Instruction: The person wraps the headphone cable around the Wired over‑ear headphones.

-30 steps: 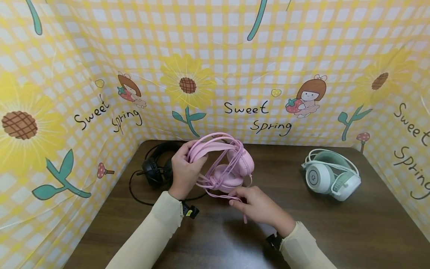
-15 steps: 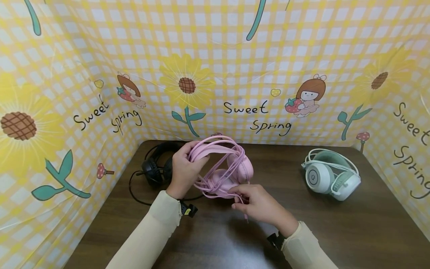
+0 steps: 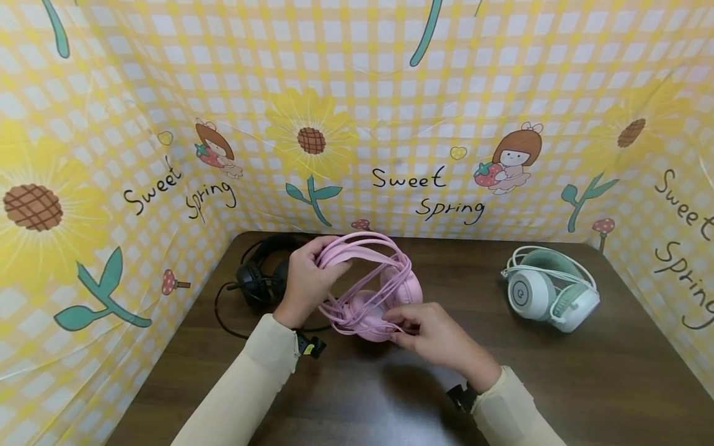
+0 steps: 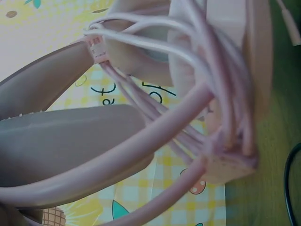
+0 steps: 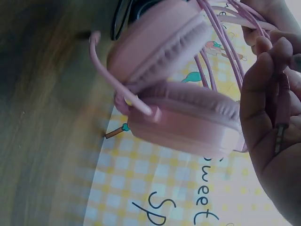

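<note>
- Left hand (image 3: 305, 282) grips the pink headset (image 3: 411, 290), lower centre of the frame
- Right hand (image 3: 440, 337) pinches its cable (image 3: 344, 314)
- Cable wrapping seems in hand; next move likely calls for careful tucking

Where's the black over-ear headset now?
In the head view, the black over-ear headset lies left of centre on the brown wooden table, partly behind the left hand.

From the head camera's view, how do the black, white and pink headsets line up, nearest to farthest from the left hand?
1. Pink headset: gripped by the left hand.
2. Black headset: just left, partly hidden.
3. White headset: far right.
</note>
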